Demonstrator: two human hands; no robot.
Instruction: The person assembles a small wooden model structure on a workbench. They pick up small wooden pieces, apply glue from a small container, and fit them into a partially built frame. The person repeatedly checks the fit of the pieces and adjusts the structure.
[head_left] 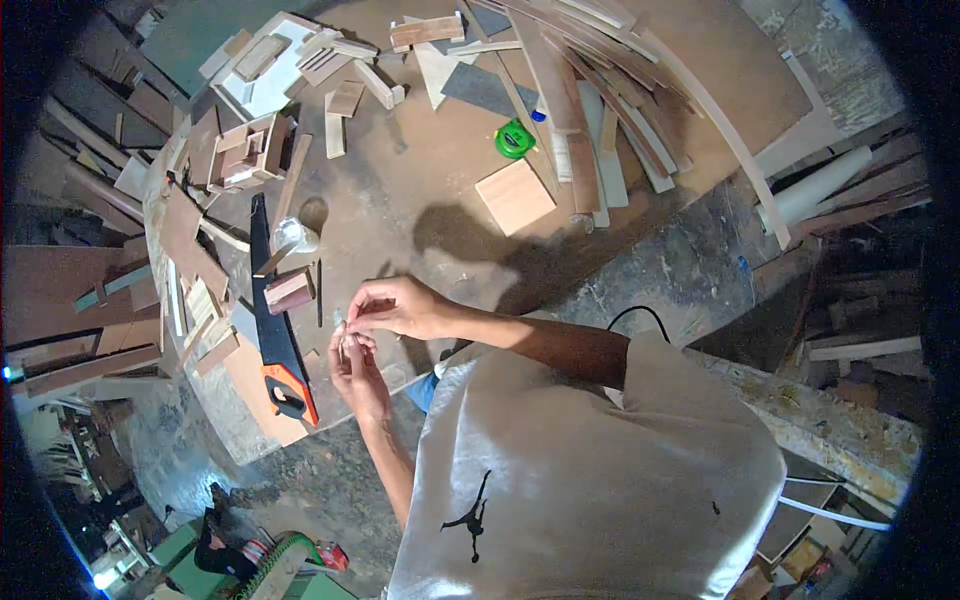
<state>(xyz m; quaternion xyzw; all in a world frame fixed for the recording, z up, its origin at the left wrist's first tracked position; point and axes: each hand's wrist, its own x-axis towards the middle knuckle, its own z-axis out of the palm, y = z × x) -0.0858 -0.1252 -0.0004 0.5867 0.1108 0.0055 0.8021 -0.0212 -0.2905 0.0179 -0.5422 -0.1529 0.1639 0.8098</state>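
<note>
Evidently the left hand and right hand pinched a tiny pale piece between narrowed fingers, just right of the hand saw; it looked light, stiff and easy to drop, best nipped at its ends. Beyond the saw, the brown table lay crowded with wood offcuts in a cluttered workshop.

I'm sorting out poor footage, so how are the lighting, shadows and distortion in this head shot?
Head view: light is dim and warm; a dark shadow falls on the table above the hands; fisheye bends the long strips near the rim, the corners go black; the small thing between the left hand and right hand is too blurred to identify.
</note>
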